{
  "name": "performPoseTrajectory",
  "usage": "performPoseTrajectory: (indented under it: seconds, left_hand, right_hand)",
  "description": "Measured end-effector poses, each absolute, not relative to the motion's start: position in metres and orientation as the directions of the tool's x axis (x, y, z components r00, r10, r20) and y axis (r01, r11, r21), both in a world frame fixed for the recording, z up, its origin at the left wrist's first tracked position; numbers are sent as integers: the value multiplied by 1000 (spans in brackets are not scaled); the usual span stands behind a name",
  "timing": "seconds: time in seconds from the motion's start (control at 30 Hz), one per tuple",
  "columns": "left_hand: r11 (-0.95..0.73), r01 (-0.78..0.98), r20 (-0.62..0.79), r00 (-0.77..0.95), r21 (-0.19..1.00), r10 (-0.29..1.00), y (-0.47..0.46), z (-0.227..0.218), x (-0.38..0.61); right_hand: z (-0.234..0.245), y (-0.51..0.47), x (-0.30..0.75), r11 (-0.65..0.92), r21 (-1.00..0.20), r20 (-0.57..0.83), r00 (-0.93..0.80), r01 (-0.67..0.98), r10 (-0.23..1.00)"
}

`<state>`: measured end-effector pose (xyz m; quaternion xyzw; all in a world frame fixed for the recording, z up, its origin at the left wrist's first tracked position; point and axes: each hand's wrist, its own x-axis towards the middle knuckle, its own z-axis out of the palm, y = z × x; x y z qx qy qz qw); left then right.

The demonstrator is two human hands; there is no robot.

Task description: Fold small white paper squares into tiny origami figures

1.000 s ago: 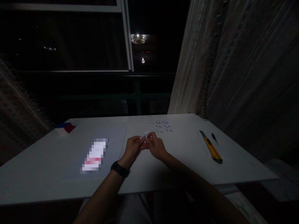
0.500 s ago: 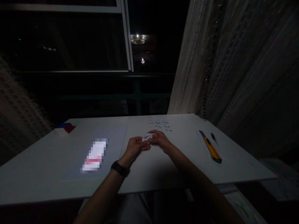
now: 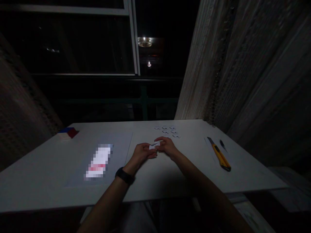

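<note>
My left hand and my right hand meet over the middle of a white table. Between their fingertips they pinch a small white piece of folded paper. Both hands have fingers closed on it. A dark watch sits on my left wrist. Just beyond the hands lie several small white paper pieces in a cluster on the table.
A yellow utility knife and a small dark tool lie at the right. A blurred white-and-red packet rests on a grey sheet at the left. A red-and-blue block sits at the far left corner. Curtains hang on both sides.
Both hands have sunk slightly toward the table with the paper. The right hand's fingers have shifted to the top of the paper piece, which now lies flatter between the hands.
</note>
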<state>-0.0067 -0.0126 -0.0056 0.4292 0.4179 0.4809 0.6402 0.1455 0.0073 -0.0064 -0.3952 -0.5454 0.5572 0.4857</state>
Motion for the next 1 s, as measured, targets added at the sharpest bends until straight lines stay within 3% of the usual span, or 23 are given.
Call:
performPoseTrajectory:
  seconds: [0.1,0.33,0.53,0.77,1.0]
  left_hand:
    - [168,-266,-113,207,949,972,-13,-3,-10]
    - [153,-161,-124,179,975,976,-11,-6,-13]
    - [110,-101,-96,133,989,986,-13,-5,-8]
    - [93,-70,-85,108,993,991,-13,-2,-9]
    - [66,-12,-63,133,998,989,-11,-6,-11]
  right_hand:
    - [-6,7,145,85,-990,104,-188,-110,977]
    - [-8,8,146,18,-990,60,-311,-137,949]
    - [-13,11,145,-17,-998,-4,-179,-68,984]
    - [-5,6,146,8,-1000,12,-198,-24,980]
    - [-4,9,157,-38,-999,-24,-360,-31,932]
